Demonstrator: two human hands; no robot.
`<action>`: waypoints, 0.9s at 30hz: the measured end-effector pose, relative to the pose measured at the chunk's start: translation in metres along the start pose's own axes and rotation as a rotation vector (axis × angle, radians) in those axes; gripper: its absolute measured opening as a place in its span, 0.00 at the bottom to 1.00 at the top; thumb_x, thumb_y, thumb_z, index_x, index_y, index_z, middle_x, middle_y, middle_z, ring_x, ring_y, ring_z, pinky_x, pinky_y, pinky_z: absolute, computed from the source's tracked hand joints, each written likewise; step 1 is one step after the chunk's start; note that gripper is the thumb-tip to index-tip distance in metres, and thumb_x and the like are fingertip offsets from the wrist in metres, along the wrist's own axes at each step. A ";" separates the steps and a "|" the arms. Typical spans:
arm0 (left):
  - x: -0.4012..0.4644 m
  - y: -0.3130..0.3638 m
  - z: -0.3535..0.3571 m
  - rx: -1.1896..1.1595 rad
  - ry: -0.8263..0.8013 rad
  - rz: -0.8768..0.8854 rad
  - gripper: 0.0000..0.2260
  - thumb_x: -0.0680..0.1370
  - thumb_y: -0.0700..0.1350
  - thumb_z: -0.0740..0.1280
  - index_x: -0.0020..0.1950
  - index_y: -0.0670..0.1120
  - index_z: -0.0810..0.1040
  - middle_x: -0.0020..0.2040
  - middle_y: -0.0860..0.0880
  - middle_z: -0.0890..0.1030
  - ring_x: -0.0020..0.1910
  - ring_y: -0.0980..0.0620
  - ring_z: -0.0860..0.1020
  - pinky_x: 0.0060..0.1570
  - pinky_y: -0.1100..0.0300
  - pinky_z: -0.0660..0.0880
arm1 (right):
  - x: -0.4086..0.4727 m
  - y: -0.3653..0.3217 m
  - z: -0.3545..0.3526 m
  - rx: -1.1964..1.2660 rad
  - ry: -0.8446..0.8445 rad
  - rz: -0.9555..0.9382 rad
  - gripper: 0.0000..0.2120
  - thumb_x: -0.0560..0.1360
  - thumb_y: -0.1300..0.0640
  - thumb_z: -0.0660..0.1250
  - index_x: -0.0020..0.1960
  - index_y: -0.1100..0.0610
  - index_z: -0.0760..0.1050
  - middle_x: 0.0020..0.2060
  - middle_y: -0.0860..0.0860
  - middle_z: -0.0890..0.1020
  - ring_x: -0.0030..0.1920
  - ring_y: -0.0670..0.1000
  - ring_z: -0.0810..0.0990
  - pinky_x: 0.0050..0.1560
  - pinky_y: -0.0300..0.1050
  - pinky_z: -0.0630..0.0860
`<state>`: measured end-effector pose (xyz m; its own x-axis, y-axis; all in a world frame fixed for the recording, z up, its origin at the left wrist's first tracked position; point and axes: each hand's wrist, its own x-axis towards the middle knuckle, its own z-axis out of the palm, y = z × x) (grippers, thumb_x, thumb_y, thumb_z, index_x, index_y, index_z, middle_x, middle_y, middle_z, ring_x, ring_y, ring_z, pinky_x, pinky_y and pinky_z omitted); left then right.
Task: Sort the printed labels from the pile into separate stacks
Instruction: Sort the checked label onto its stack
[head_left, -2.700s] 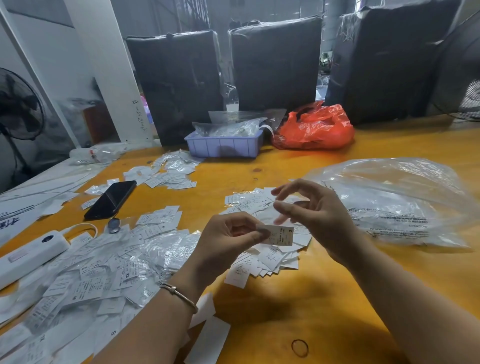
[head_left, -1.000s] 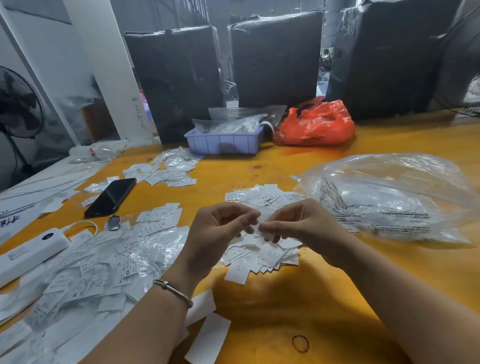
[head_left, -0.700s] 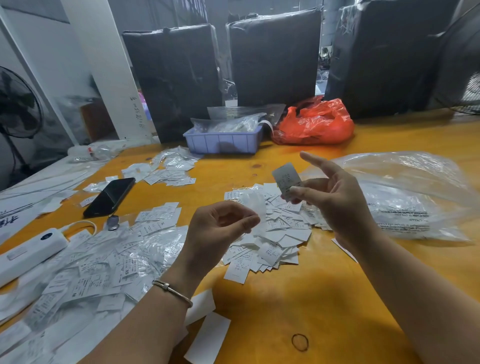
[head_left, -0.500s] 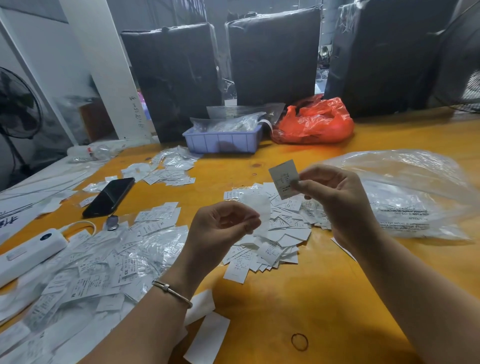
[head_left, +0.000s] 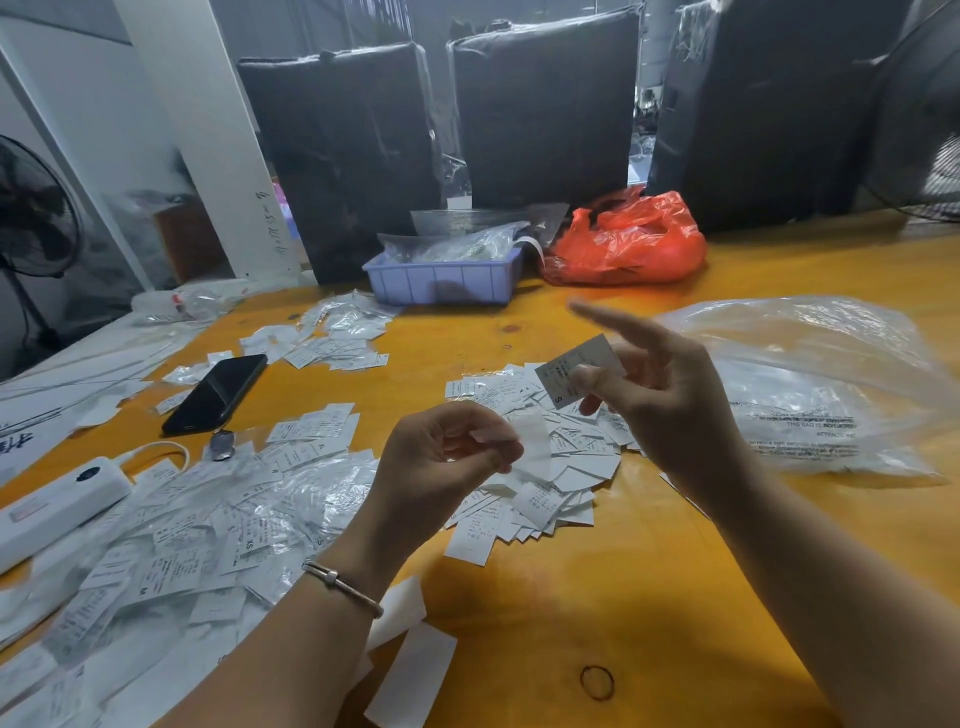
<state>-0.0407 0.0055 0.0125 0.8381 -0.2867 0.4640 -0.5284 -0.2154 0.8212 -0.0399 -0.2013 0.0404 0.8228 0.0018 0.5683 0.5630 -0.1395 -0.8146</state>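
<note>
Big loose label pile (head_left: 197, 525) on left of table (head_left: 597, 597); left hand (head_left: 441, 457) pinches a clear strip (head_left: 535, 447) over the centre stack (head_left: 540, 467); right hand (head_left: 670, 400) raised, pinching an "S" label (head_left: 566, 371), index finger extended; plastic bag (head_left: 810, 384) far right.
</note>
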 end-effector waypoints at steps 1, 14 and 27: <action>0.000 0.000 0.000 0.004 0.001 0.000 0.04 0.72 0.33 0.73 0.44 0.40 0.83 0.40 0.45 0.84 0.40 0.47 0.83 0.44 0.52 0.82 | 0.000 0.000 0.001 -0.053 -0.025 0.008 0.18 0.73 0.70 0.66 0.57 0.53 0.81 0.38 0.52 0.85 0.33 0.47 0.79 0.36 0.41 0.76; 0.000 0.002 0.002 0.009 -0.058 0.000 0.10 0.73 0.47 0.72 0.44 0.40 0.82 0.37 0.48 0.83 0.37 0.50 0.82 0.39 0.62 0.78 | -0.003 0.002 0.007 -0.174 -0.376 -0.020 0.05 0.68 0.51 0.72 0.39 0.52 0.83 0.33 0.44 0.84 0.33 0.44 0.82 0.36 0.45 0.78; 0.000 0.001 0.001 0.000 -0.018 0.012 0.06 0.71 0.42 0.74 0.44 0.41 0.83 0.36 0.46 0.83 0.35 0.51 0.82 0.37 0.62 0.79 | -0.004 0.004 0.007 -0.166 -0.359 0.020 0.06 0.66 0.56 0.76 0.38 0.59 0.83 0.33 0.48 0.85 0.35 0.50 0.83 0.39 0.52 0.79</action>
<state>-0.0413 0.0043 0.0131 0.8293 -0.3061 0.4676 -0.5381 -0.2117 0.8159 -0.0403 -0.1954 0.0343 0.8250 0.3395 0.4518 0.5505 -0.3014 -0.7786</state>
